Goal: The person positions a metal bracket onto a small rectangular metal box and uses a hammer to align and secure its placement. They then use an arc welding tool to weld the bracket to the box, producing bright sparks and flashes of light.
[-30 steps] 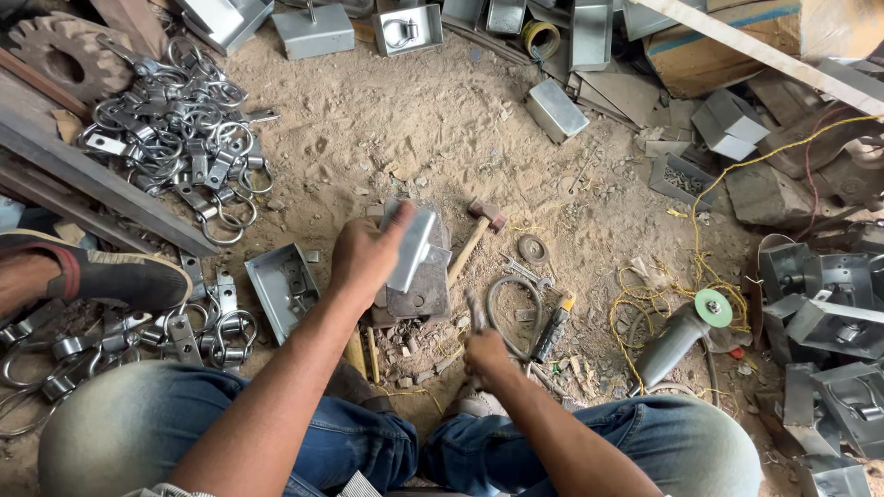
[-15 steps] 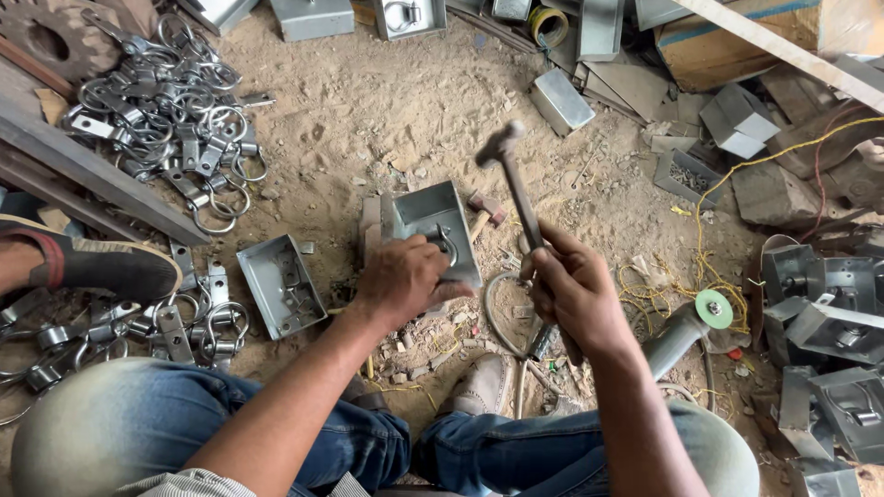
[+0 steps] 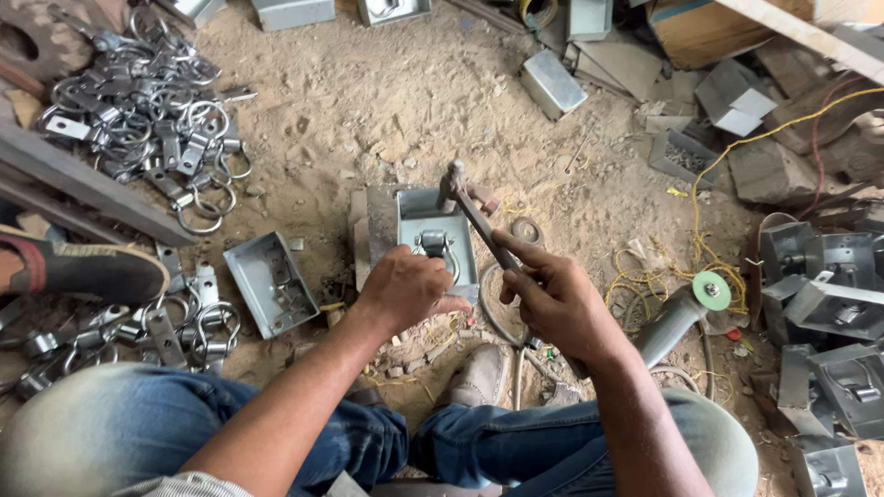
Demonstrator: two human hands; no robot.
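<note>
A grey metal box (image 3: 435, 228) lies open side up on a stone block (image 3: 371, 230) in front of my knees, with a ring latch (image 3: 433, 245) inside it. My left hand (image 3: 405, 290) grips the box's near edge. My right hand (image 3: 560, 302) is shut on a hammer (image 3: 474, 208), whose head is down at the box's far right corner.
Another open grey box (image 3: 272, 282) lies to the left. A heap of ring latches (image 3: 147, 120) fills the upper left, and more latches (image 3: 175, 327) lie by my left knee. An angle grinder (image 3: 686, 308) and stacked boxes (image 3: 824, 322) sit to the right. A sandalled foot (image 3: 83, 267) rests at left.
My right hand picked up the hammer and swung it down onto the box's corner. My left hand turned the box open side up and slid to its near edge.
</note>
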